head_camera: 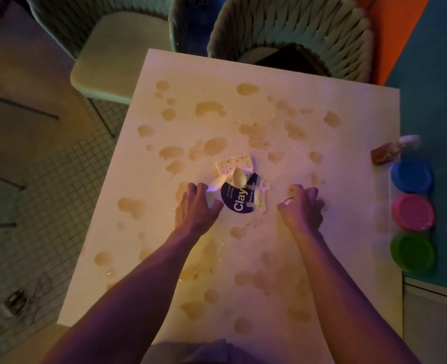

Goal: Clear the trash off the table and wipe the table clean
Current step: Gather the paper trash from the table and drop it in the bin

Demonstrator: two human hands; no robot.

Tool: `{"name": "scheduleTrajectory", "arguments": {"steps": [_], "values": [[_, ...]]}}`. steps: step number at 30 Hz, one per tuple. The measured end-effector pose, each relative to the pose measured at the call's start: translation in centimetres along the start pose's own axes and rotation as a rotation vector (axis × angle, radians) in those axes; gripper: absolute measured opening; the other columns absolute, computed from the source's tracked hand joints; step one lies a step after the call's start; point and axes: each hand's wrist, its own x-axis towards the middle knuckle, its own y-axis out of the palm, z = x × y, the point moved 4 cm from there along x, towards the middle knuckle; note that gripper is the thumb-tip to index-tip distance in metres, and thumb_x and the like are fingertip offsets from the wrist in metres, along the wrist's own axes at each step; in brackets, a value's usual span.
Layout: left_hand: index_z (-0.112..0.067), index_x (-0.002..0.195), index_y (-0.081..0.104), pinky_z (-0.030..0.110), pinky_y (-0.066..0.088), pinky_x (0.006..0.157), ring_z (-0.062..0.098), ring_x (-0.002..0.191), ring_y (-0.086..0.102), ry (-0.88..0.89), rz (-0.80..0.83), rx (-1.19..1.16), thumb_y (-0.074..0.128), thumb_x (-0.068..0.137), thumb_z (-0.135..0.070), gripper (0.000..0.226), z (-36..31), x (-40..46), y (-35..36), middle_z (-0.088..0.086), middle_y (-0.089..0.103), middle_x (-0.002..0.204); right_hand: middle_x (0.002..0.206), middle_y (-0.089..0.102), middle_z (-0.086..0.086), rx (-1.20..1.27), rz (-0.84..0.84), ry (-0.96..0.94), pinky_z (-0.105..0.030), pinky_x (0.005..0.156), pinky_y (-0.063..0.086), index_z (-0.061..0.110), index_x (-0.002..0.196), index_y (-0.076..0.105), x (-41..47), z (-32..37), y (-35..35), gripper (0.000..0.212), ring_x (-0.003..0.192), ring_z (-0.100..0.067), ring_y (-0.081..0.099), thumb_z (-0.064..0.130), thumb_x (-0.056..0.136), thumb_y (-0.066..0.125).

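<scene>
Two bare forearms reach out over a white worktop (322, 82) blotched all over with tan spills, in a room lit dim purple and orange. The left hand (194, 207) lies palm down with fingers spread and only slightly bent, its fingertips at the near-left edge of a small pile of trash and touching a white plastic spoon (217, 182); whether it actually grips the spoon cannot be told. The right hand (301, 210) sits just right of the pile, its fingers curled inward over the worktop; something pale shows at the fingertips, too blurred to identify, and whether it holds anything cannot be told. Between the hands lies the trash: a dark blue round paper (239, 199) with white lettering, a torn white scrap (261, 197) beside it, a second, tan spoon (239, 177) on top, and just beyond these a crumpled polka-dot napkin (236, 163). Along the worktop's right side stand three round lids or tubs, green (413, 252), pink (413, 212) and blue (411, 176), with a brown wrapped item (386, 153) past them. Farther off, woven chairs (296, 30) face the far edge.
</scene>
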Motion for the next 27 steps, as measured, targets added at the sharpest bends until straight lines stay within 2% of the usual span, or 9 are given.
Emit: {"name": "scheduleTrajectory", "arguments": {"steps": [2, 7, 10, 13, 15, 18, 21, 27], "values": [[-0.016, 0.119, 0.05, 0.043, 0.052, 0.073, 0.03, 0.094, 0.054, 0.003, -0.008, -0.026, 0.047, 0.091, -0.048, 0.043, 0.4, -0.1, -0.3, 0.006, 0.048, 0.112, 0.129, 0.039, -0.007, 0.029, 0.004, -0.008, -0.037, 0.082, 0.043, 0.026, 0.118, 0.056, -0.3, 0.3, 0.2, 0.03, 0.117, -0.035, 0.04, 0.023, 0.089, 0.061], [-0.014, 0.107, 0.056, 0.036, 0.044, 0.065, 0.031, 0.081, 0.056, 0.007, -0.037, -0.051, 0.043, 0.092, -0.045, 0.036, 1.5, -0.6, -1.2, 0.006, 0.053, 0.1, 0.114, 0.059, -0.009, 0.131, -0.05, -0.094, -0.032, 0.07, 0.038, 0.02, 0.108, 0.057, -0.6, 4.5, -1.1, 0.024, 0.105, -0.032, 0.049, 0.034, 0.089, 0.055], [-0.015, 0.103, 0.058, 0.039, 0.049, 0.067, 0.034, 0.08, 0.059, -0.01, -0.038, -0.041, 0.044, 0.09, -0.046, 0.036, 2.3, -1.0, -1.5, 0.005, 0.055, 0.097, 0.104, 0.066, -0.012, 0.151, -0.069, -0.153, -0.034, 0.069, 0.044, 0.016, 0.105, 0.056, -0.3, 8.2, -1.6, 0.02, 0.09, -0.031, 0.057, 0.028, 0.093, 0.047], [-0.016, 0.101, 0.059, 0.04, 0.051, 0.068, 0.037, 0.08, 0.06, -0.022, -0.048, -0.038, 0.045, 0.089, -0.047, 0.035, 3.1, -1.4, -1.7, 0.005, 0.057, 0.097, 0.11, 0.063, -0.011, 0.085, -0.039, -0.247, -0.036, 0.073, 0.048, 0.016, 0.109, 0.053, 0.3, 11.4, -1.3, 0.021, 0.089, -0.031, 0.059, 0.03, 0.094, 0.047], [-0.016, 0.1, 0.059, 0.039, 0.05, 0.067, 0.037, 0.08, 0.06, -0.016, -0.061, -0.048, 0.046, 0.089, -0.047, 0.036, 3.4, -1.9, -1.8, 0.005, 0.058, 0.098, 0.122, 0.052, -0.009, 0.017, -0.011, -0.317, -0.035, 0.076, 0.045, 0.021, 0.118, 0.049, 0.7, 13.0, -1.1, 0.03, 0.096, -0.032, 0.059, 0.037, 0.094, 0.051], [-0.016, 0.102, 0.059, 0.039, 0.046, 0.069, 0.039, 0.082, 0.06, -0.026, -0.079, -0.05, 0.046, 0.089, -0.045, 0.034, 4.2, -2.7, -2.2, 0.006, 0.058, 0.099, 0.136, 0.036, -0.009, -0.159, 0.108, -0.387, -0.038, 0.084, 0.046, 0.03, 0.14, 0.035, 1.1, 14.6, 0.2, 0.064, 0.109, -0.037, 0.058, 0.052, 0.086, 0.062], [-0.016, 0.106, 0.059, 0.039, 0.045, 0.07, 0.041, 0.086, 0.061, -0.047, -0.1, -0.045, 0.048, 0.092, -0.044, 0.033, 4.8, -3.3, -2.5, 0.007, 0.057, 0.101, 0.141, 0.029, -0.011, -0.281, 0.168, -0.407, -0.039, 0.089, 0.048, 0.033, 0.145, 0.03, 1.4, 14.7, 1.4, 0.087, 0.114, -0.04, 0.055, 0.062, 0.074, 0.072], [-0.016, 0.11, 0.055, 0.035, 0.041, 0.065, 0.038, 0.083, 0.061, -0.058, -0.079, -0.043, 0.052, 0.091, -0.048, 0.038, 6.2, -4.7, -2.3, 0.004, 0.053, 0.103, 0.133, 0.03, -0.01, -0.256, 0.107, -0.41, -0.043, 0.085, 0.053, 0.025, 0.137, 0.037, 0.7, 13.6, 2.6, 0.081, 0.11, -0.042, 0.055, 0.042, 0.072, 0.082]]}}
